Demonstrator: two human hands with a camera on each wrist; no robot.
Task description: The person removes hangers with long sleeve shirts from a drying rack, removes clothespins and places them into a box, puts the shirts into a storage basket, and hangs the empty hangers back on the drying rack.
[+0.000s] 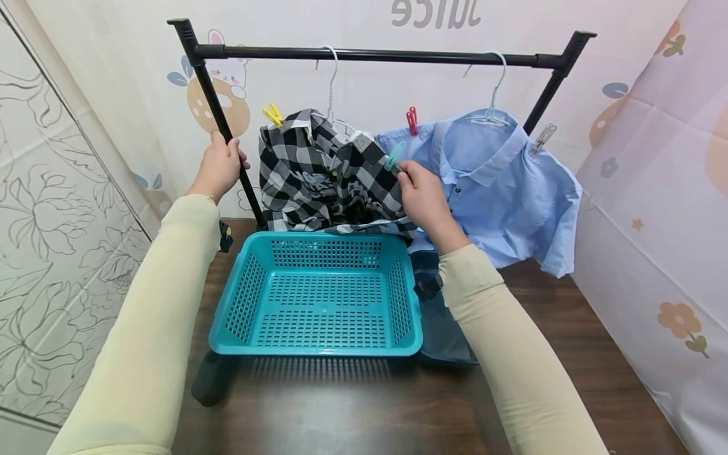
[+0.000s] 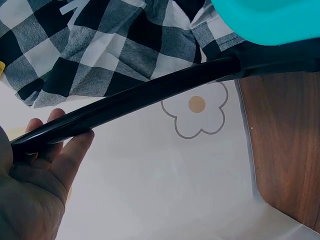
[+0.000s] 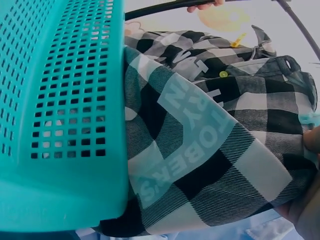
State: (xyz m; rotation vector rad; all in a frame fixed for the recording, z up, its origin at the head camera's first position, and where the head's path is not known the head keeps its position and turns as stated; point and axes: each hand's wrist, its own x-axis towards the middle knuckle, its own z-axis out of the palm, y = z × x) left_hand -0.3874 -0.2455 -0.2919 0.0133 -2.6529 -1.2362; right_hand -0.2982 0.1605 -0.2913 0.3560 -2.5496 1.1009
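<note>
In the head view my left hand (image 1: pixel 218 167) grips the left post (image 2: pixel 150 87) of a black clothes rack. A black-and-white checked shirt (image 1: pixel 307 180) hangs from a white hanger (image 1: pixel 331 85) on the rack's bar. My right hand (image 1: pixel 425 201) pinches the shirt's edge on the right, just below a pale teal clothespin (image 1: pixel 395 155). A yellow clothespin (image 1: pixel 274 115) is clipped at the shirt's left shoulder. In the right wrist view the checked cloth (image 3: pixel 200 150) with pale lettering spreads beside the basket, and part of my right hand (image 3: pixel 307 205) shows at the frame's edge.
A turquoise basket (image 1: pixel 315 351) stands on the brown table (image 1: pixel 341 404) in front of the rack. To the right hangs a light blue shirt (image 1: pixel 506 196) with red (image 1: pixel 412 120) and grey (image 1: pixel 544 138) clothespins. Dark rack feet (image 1: pixel 212 379) reach forward under the basket.
</note>
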